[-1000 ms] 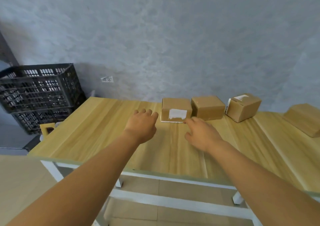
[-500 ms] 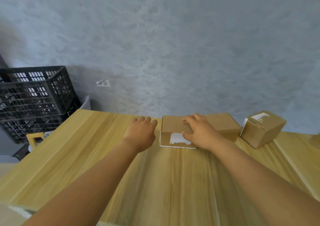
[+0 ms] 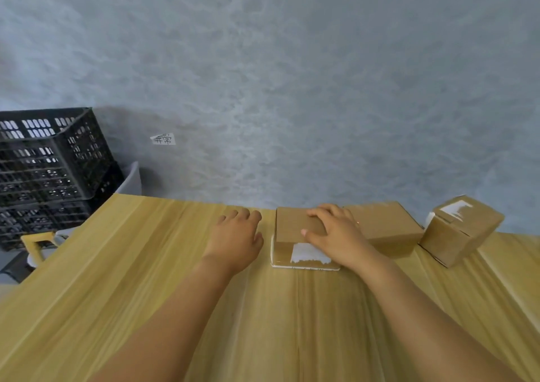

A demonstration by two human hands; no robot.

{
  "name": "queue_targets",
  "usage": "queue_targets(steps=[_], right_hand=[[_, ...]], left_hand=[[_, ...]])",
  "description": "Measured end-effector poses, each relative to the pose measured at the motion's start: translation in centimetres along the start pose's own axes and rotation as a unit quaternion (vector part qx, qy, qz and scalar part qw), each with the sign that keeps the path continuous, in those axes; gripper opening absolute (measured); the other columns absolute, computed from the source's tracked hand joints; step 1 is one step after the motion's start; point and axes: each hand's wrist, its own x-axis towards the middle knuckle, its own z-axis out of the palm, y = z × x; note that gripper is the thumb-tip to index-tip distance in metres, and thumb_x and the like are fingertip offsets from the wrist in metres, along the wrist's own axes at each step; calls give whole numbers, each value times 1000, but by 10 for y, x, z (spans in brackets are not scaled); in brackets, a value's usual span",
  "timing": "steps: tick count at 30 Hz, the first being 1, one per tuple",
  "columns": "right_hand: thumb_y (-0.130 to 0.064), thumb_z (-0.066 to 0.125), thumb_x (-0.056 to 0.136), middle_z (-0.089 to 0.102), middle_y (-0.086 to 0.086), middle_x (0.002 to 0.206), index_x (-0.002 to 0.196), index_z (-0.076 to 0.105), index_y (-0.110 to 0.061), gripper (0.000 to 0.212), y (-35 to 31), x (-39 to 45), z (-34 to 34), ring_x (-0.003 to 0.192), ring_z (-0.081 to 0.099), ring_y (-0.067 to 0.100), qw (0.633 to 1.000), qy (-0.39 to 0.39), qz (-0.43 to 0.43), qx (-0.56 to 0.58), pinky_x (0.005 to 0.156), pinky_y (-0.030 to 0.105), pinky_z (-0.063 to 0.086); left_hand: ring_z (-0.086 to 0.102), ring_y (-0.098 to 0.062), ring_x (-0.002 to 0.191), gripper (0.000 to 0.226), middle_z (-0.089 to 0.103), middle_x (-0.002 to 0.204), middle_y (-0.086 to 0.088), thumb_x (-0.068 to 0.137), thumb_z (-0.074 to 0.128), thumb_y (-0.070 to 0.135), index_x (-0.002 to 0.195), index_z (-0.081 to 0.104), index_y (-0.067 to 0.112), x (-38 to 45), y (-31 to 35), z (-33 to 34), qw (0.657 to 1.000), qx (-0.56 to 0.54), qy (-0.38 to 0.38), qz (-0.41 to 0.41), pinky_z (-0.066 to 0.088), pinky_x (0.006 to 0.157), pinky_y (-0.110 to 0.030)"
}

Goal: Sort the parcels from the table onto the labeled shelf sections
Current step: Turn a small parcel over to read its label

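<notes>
Three brown cardboard parcels stand in a row at the table's far edge. The left parcel (image 3: 292, 226) has a torn white label on its front. My right hand (image 3: 336, 235) lies on top of it, fingers reaching its far edge, thumb on the top face. My left hand (image 3: 235, 235) hovers with relaxed fingers just left of this parcel, not touching it. A second parcel (image 3: 385, 226) sits right behind my right hand. The third parcel (image 3: 458, 229), turned at an angle, carries a white label on top.
The wooden table (image 3: 146, 279) runs up to a grey wall. Black plastic crates (image 3: 43, 171) are stacked on the left beyond the table, with a small paper sign (image 3: 164, 139) on the wall beside them. A yellow chair back (image 3: 35, 241) shows at the left edge.
The view has moved closer to the parcels. My right hand went from the table in front of the left parcel onto its top. My left hand stayed just left of it.
</notes>
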Motion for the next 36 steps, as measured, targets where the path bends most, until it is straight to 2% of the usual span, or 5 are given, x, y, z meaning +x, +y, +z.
queue_targets(steps=[12, 18, 26, 30, 36], right_hand=[[-63, 77, 67, 32, 9, 156, 154, 18, -13, 117, -7, 3, 5, 141, 33, 28, 970, 12, 214, 119, 99, 31, 37], [-60, 79, 69, 46, 6, 149, 147, 34, -10, 103, -9, -2, -1, 134, 46, 25, 961, -4, 210, 180, 108, 44, 42], [-47, 73, 83, 43, -6, 148, 156, 19, -24, 93, -13, -12, 8, 132, 46, 15, 938, 18, 186, 291, 93, 21, 34], [-41, 77, 81, 67, -8, 118, 120, 56, -23, 48, -13, -10, 17, 98, 65, 7, 909, 15, 206, 363, 86, 28, 51], [-42, 77, 79, 64, -17, 107, 117, 45, -40, 50, -10, -12, 18, 95, 64, 4, 879, 27, 201, 432, 69, 26, 49]], left_hand=[[53, -20, 118, 39, 57, 129, 4, 98, 43, 36, 135, 48, 26, 16, 2, 4, 996, -83, 9, 26, 41, 92, -33], [57, -19, 112, 36, 61, 125, 2, 97, 46, 29, 132, 52, 23, 24, 10, -1, 987, -162, -16, 8, 47, 90, -35], [63, -23, 83, 27, 68, 94, -2, 93, 46, 13, 119, 51, 16, 14, 8, -1, 949, -308, -18, -67, 54, 77, -46], [61, -11, 79, 24, 62, 97, 6, 96, 48, 15, 119, 49, 21, 6, 5, 3, 923, -376, 14, -84, 51, 65, -32], [60, -1, 77, 21, 57, 102, 14, 96, 52, 16, 112, 46, 29, -4, 3, 6, 893, -440, 31, -88, 44, 60, -17]])
